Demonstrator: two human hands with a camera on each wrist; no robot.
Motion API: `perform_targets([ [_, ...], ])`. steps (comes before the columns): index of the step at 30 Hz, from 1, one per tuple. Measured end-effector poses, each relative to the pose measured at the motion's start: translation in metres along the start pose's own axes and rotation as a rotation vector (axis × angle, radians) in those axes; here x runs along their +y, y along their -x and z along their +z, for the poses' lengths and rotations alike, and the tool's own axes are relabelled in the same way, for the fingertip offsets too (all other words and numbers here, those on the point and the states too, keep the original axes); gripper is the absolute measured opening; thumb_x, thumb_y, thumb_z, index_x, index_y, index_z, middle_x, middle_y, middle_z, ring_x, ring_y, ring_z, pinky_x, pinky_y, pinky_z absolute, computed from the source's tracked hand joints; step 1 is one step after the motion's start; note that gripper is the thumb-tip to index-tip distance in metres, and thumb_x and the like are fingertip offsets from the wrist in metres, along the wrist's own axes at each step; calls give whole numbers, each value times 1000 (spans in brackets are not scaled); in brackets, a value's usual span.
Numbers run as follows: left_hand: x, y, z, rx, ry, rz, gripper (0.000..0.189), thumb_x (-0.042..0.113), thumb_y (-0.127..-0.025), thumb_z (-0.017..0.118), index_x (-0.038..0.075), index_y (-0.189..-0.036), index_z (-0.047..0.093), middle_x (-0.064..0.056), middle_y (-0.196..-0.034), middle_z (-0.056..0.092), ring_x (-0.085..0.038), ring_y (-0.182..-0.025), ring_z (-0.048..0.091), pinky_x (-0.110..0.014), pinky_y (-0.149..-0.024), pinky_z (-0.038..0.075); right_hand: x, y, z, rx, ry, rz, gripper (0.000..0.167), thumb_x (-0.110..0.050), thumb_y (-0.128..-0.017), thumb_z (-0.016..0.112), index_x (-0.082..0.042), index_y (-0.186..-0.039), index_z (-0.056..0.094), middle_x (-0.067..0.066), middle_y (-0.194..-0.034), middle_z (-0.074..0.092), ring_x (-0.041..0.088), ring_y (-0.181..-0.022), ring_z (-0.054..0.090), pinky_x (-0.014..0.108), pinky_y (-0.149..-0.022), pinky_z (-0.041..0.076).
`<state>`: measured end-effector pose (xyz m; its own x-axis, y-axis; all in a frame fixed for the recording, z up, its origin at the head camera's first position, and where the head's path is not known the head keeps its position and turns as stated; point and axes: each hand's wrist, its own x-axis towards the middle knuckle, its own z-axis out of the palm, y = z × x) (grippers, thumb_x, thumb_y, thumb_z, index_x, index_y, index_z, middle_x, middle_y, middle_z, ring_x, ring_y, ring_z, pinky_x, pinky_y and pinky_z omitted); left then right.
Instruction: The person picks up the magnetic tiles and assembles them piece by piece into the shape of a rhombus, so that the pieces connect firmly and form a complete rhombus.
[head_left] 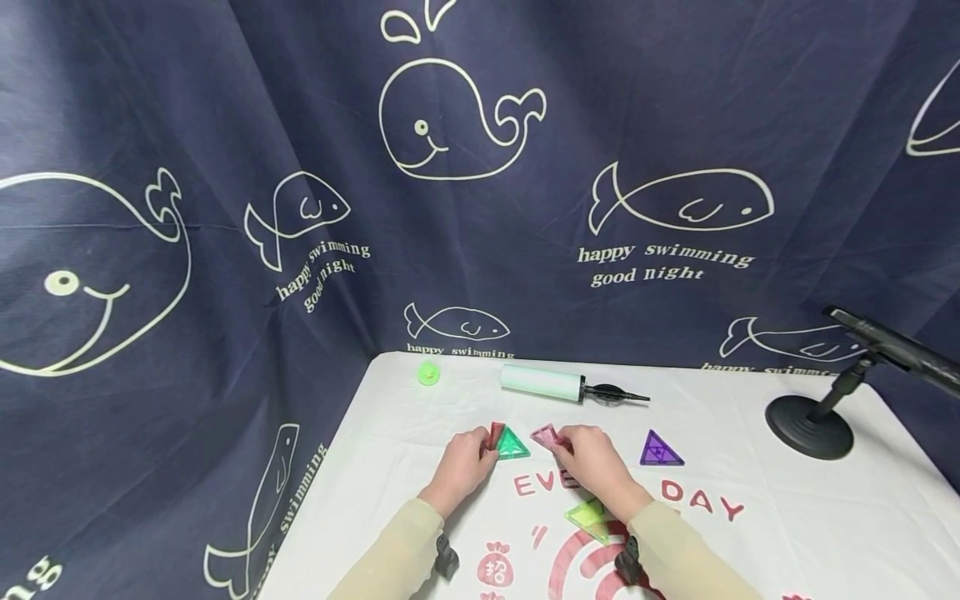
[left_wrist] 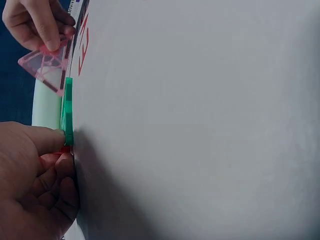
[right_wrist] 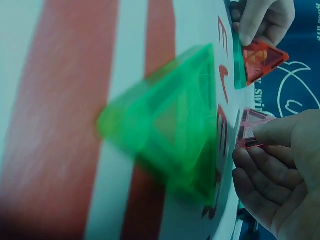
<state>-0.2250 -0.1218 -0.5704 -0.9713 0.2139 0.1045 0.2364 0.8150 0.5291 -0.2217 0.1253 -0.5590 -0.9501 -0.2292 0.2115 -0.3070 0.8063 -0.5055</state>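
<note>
My left hand (head_left: pixel 463 462) grips a red translucent triangle tile (right_wrist: pixel 265 60), held upright along one side of a green triangle tile (head_left: pixel 512 445). In the left wrist view the thumb reaches the end of that green tile, and the fingers hide most of the red one. To the right, my right hand (head_left: pixel 596 462) pinches a pink translucent triangle tile (left_wrist: pixel 49 67) by one corner between thumb and fingers. The pink tile is tilted and stands a small gap apart from the green one.
A yellow-green triangle tile (head_left: pixel 588 518) lies near my right forearm, and a purple triangle tile (head_left: pixel 661 450) is farther right. Behind the hands are a pale green hand pump (head_left: pixel 542 382) and a small green round thing (head_left: pixel 428 374). A black stand (head_left: pixel 810 427) occupies the right side.
</note>
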Motion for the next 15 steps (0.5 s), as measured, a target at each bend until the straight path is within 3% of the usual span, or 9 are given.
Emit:
perform_targets([
  [15,1,0,-1,0,5,-1,17,12,-95,76,14,-87,61,8,-68,53,-8,-63,48,-26,-57,42,-24,-14,14,-42,-47,19,13,-11,-92,77,-11,-82,69,-8,-65,56,10,-61,50,31,-58,45],
])
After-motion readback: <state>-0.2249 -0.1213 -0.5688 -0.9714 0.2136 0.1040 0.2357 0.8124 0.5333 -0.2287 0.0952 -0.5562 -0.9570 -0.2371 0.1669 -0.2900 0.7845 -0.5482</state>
